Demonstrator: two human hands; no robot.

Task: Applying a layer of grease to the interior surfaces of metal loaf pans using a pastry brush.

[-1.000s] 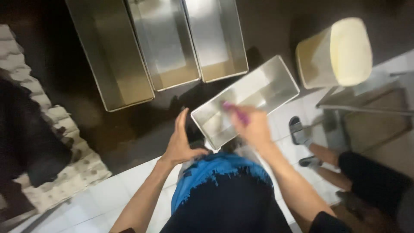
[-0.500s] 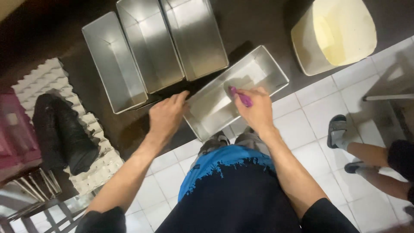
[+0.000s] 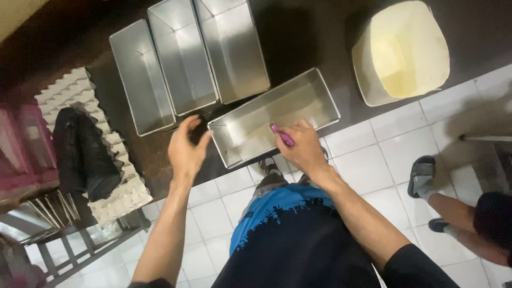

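The right hand (image 3: 304, 146) grips a purple brush (image 3: 281, 135) inside the near pan (image 3: 250, 133) on the dark worktop (image 3: 309, 37); the left hand (image 3: 186, 149) hovers open at its corner. Three more pans (image 3: 186, 58) lie behind, a cream tub (image 3: 405, 48) to the right, egg trays (image 3: 122, 194) to the left

A pink tool (image 3: 281, 135) is gripped by the right hand (image 3: 303, 148) over a metal pan (image 3: 250, 128); the left hand (image 3: 185, 151) is held open beside it at frame centre.
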